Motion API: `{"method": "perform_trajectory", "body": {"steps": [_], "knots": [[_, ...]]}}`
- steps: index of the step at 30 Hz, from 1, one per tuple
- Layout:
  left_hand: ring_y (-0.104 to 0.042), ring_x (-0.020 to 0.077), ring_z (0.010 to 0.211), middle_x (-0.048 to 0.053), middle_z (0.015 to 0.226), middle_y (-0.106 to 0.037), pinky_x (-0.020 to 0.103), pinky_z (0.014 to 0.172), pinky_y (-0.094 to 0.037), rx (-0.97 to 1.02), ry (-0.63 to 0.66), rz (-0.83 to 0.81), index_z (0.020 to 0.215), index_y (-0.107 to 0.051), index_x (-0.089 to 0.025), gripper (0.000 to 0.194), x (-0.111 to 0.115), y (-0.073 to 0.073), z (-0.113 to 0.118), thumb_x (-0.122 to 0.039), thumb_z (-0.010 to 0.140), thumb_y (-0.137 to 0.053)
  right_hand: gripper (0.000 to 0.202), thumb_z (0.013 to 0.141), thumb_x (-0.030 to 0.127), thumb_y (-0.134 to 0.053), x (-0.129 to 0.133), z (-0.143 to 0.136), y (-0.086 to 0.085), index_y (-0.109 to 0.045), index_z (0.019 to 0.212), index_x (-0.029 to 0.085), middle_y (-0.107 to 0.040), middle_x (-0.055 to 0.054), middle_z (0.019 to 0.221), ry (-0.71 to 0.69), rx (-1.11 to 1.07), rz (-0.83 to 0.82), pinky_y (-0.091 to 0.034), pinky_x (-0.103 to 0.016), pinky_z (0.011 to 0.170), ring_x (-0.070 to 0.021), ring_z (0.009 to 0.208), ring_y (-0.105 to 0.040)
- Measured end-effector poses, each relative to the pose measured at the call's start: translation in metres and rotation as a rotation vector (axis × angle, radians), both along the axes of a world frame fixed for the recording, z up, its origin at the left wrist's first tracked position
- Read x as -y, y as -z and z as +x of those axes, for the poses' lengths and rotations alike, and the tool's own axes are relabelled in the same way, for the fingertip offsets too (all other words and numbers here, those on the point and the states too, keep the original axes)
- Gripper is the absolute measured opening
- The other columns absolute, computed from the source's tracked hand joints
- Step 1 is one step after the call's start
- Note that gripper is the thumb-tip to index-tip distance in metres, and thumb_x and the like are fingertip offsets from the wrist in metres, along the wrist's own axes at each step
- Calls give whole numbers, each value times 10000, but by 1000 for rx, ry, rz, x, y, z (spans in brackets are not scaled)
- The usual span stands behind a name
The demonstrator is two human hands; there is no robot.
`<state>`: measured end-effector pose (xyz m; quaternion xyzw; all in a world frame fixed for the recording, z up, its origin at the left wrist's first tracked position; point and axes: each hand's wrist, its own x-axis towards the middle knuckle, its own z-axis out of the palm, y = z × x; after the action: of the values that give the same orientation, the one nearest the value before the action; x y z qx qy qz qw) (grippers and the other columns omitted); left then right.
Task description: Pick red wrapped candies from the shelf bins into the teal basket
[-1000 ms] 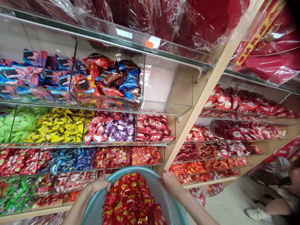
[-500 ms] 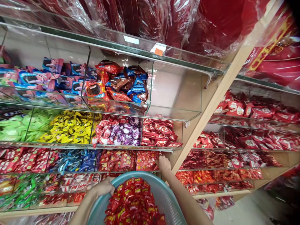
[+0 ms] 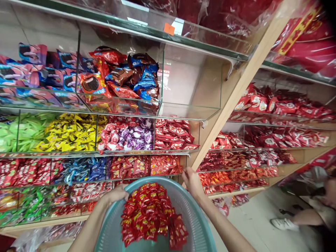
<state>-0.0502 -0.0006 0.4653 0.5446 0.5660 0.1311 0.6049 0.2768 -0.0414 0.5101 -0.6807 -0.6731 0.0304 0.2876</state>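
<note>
A blue-green plastic basket [image 3: 201, 213] with perforated walls is in front of me at the bottom. My left hand [image 3: 117, 194] is closed on its left rim. Inside lies a heap of small red candy packets [image 3: 147, 213] with yellow print. At the heap's right edge are a few red packets with pale round marks [image 3: 178, 231]. My right hand [image 3: 193, 181] is just above the basket's far right rim, beside the shelf compartment of red dotted packets [image 3: 164, 165]. Its fingers are curled together; what they hold, if anything, is hidden.
Glass-divided shelves hold yellow candies [image 3: 70, 134], purple-wrapped candies [image 3: 136, 133] and blue packets [image 3: 81, 169]. A wooden upright [image 3: 236, 91] separates them from more red packets [image 3: 286, 105] on the right. At the lower right, a person's leg and shoe [image 3: 285, 224] show on the floor.
My right hand has drawn back from the dotted packets' compartment toward the basket rim. The view has shifted, showing more of the basket, and dotted packets now show at the heap's right edge.
</note>
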Motion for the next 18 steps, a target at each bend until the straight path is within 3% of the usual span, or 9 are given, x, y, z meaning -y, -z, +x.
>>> {"method": "perform_trajectory", "body": {"steps": [4, 8, 13, 18], "knots": [[-453, 124, 354, -53, 431, -497, 234, 366, -401, -9, 26, 21, 826, -566, -147, 402, 1, -3, 0, -107, 445, -442, 195, 846, 260, -321, 58, 0, 4, -493, 826, 169, -572, -58, 872, -208, -194, -25, -421, -226, 682, -132, 759, -544], [-461, 122, 374, -46, 467, -516, 224, 367, -391, -11, 50, 37, 781, -552, -152, 348, -2, 0, -3, -110, 454, -440, 242, 853, 226, -311, 98, -4, 4, -541, 928, 207, -499, -59, 1150, -345, -191, -110, -401, -244, 846, -137, 1000, -509], [-446, 113, 378, -56, 460, -498, 207, 362, -370, 7, 46, 50, 716, -521, -158, 284, -8, 10, -5, -114, 447, -442, 278, 870, 235, -279, 111, -5, -6, -528, 989, 202, -455, -71, 1203, -275, -192, -89, -373, -276, 913, -153, 1092, -453], [-444, 116, 367, -48, 453, -504, 216, 370, -379, 7, 30, 20, 700, -518, -158, 278, -4, 5, -2, -120, 439, -432, 237, 870, 198, -284, 119, -3, 4, -518, 899, 189, -507, -72, 1095, -434, -136, -253, -418, -258, 826, -143, 960, -518]]}}
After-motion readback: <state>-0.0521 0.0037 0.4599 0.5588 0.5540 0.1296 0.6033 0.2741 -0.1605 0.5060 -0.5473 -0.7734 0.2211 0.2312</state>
